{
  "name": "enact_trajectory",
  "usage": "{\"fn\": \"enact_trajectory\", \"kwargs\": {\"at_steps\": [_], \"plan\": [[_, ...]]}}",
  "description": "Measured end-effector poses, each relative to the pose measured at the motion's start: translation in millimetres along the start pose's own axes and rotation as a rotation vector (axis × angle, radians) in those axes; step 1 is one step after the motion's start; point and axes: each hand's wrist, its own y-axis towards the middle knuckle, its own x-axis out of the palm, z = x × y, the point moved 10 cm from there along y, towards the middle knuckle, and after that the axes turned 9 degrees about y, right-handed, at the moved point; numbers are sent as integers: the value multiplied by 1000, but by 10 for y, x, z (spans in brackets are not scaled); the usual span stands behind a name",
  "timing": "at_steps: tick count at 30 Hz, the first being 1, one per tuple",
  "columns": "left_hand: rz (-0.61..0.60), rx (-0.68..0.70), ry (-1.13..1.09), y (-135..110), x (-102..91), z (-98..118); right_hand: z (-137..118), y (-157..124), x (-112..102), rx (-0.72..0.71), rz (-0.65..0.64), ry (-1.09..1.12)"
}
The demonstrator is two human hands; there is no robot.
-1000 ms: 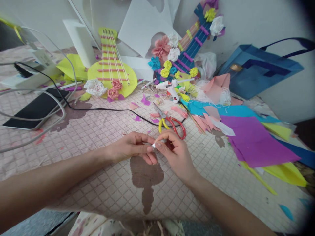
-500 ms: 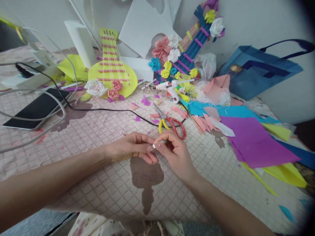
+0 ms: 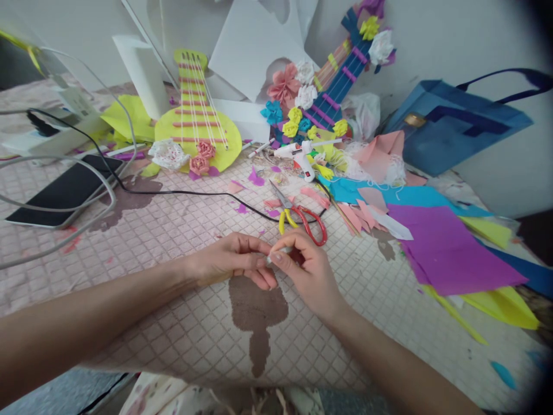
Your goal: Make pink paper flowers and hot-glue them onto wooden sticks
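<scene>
My left hand [image 3: 233, 262] and my right hand [image 3: 309, 268] meet above the pink quilted cloth [image 3: 173, 230], fingertips pinched together on a small pale strip [image 3: 276, 253] between them. I cannot make out what the strip is made of. Just beyond my right hand lie scissors [image 3: 298, 216] with one yellow and one red handle. A black cable [image 3: 181, 193] runs across the cloth behind my hands.
A yellow paper guitar [image 3: 196, 124] and a blue one with paper flowers [image 3: 332, 86] lean at the back. A white glue gun [image 3: 300, 153], purple paper [image 3: 444, 248], other coloured sheets, a blue bag [image 3: 453, 124] and a dark phone [image 3: 64, 190] lie around.
My fingers have shifted slightly on the small strip, and the right hand has edged a little toward the left one. Everything else stays where it was.
</scene>
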Motion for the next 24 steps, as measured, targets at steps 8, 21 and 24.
{"fn": "enact_trajectory", "kwargs": {"at_steps": [8, 21, 24], "plan": [[5, -3, 5, 7, -13, -46, -49, -14, 39, -15, -22, 29], [21, -37, -30, 1, 5, -9, 1, 3, 2, 6, 4, 26], [23, -41, -67, 0, 0, -15, 4, 3, -4, 7, 4, 19]]}}
